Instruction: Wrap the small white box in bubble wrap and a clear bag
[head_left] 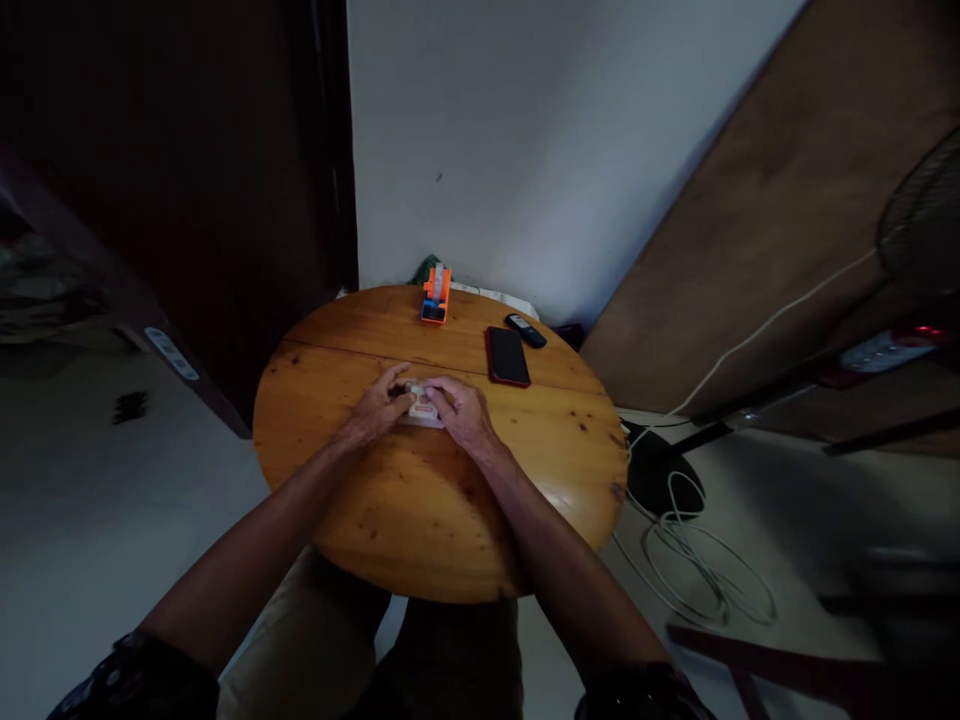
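Observation:
A small white packet with a red label [424, 408] lies on the round wooden table [420, 500], between my two hands. My left hand [384, 402] holds its left side, the thumb on the packet and the index finger raised beyond it. From the right, my right hand [459, 408] grips the packet's upper right part with thumb and fingers pressed together. The packet's far edge is partly hidden by my fingers, and its exact kind is too small to tell.
An orange tape dispenser [436, 294] stands near the table's far edge. Right of it lie a black phone with a red edge [508, 356] and a dark remote [526, 330]. A fan stand [720, 430] and coiled pale cable [697, 560] are at the right.

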